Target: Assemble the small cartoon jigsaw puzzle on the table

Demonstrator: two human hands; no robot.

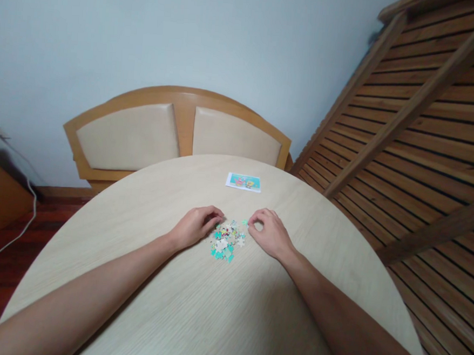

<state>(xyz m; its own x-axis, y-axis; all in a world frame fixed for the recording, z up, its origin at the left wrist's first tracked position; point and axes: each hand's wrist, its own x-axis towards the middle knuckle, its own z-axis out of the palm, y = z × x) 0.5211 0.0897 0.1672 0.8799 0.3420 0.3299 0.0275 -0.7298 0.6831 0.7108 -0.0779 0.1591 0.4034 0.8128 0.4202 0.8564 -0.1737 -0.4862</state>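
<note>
A small heap of jigsaw puzzle pieces, some teal, some pale or many-coloured, lies on the round table between my two hands. My left hand rests at the heap's left edge, fingers curled and fingertips drawn together; whatever they hold, if anything, is too small to make out. On the other side, my right hand pinches with thumb and forefinger at a teal puzzle piece by the heap's upper right edge. Beyond the hands lies a picture card with a pink and a yellow cartoon figure on teal.
Behind the table's far edge stands a wooden headboard with cream padded panels, against a pale wall. Slatted wooden panelling leans along the right side. A white cable hangs to the floor at left.
</note>
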